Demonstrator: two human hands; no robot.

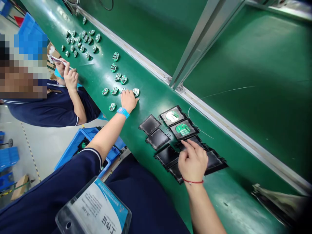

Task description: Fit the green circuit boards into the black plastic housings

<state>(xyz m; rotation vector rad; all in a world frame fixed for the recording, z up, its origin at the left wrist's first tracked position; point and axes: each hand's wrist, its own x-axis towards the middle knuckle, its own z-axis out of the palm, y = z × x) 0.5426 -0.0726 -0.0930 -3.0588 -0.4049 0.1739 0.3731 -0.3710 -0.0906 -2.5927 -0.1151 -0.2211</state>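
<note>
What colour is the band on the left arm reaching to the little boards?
Light blue: the wristband, by the left hand, shows best in the head view.

Bright — white glare on tabletop (151,100)

left hand (129,100) hides part of circuit board (123,89); badge (96,208) cut off below

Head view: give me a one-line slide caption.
Left hand at the small circuit boards, right hand over the black trays on a green table.
</note>
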